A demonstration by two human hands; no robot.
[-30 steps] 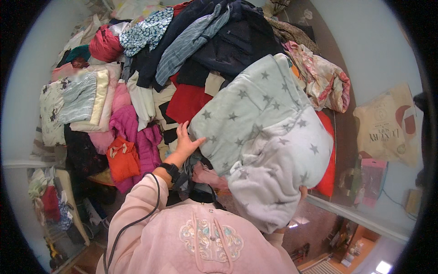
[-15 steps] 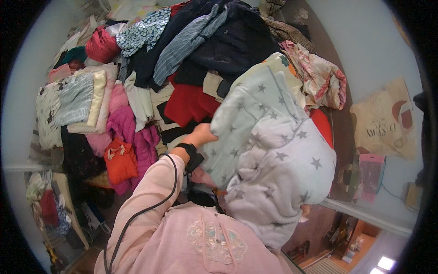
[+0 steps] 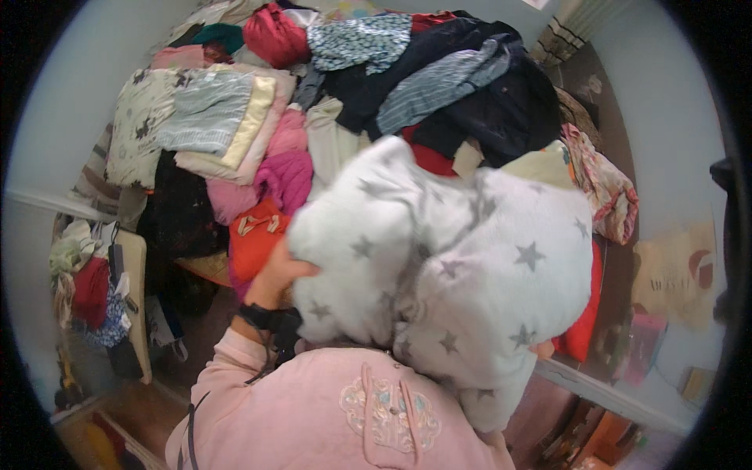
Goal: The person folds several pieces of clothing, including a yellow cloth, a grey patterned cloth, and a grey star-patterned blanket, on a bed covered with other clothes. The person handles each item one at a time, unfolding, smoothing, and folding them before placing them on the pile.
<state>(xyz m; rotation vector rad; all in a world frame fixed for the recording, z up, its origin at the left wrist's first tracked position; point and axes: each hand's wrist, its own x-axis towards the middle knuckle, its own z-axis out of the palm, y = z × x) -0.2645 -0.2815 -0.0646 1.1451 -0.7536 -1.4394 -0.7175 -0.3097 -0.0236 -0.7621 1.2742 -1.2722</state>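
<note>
Blanket (image 3: 486, 274), pale with grey stars, is found bunched in front of the pink top (image 3: 313, 392), covering the near right part of the clothes pile (image 3: 333, 149) from my view. I find the left hand (image 3: 274, 272) at its left side, thumb on the outer face and fingers hidden behind; I judge it closed on the cloth. The right hand (image 3: 542, 349) shows only a sliver at the lower right edge, so I cannot tell how far it is open or how firm its hold is.

For sound handling, I advise keeping the left thumb close to the edge, bearing the weight from beneath on the right, and bringing the two sides together evenly, as the soft cloth seems liable to slump at the middle crease.

Compared with the frame half a second ago, I record that the left part, then a flat slope, is now a puffed fold; the left hand has shifted from near the red cloth (image 3: 427, 159) to beside the orange garment (image 3: 247, 249); and the whole view has swung.
</note>
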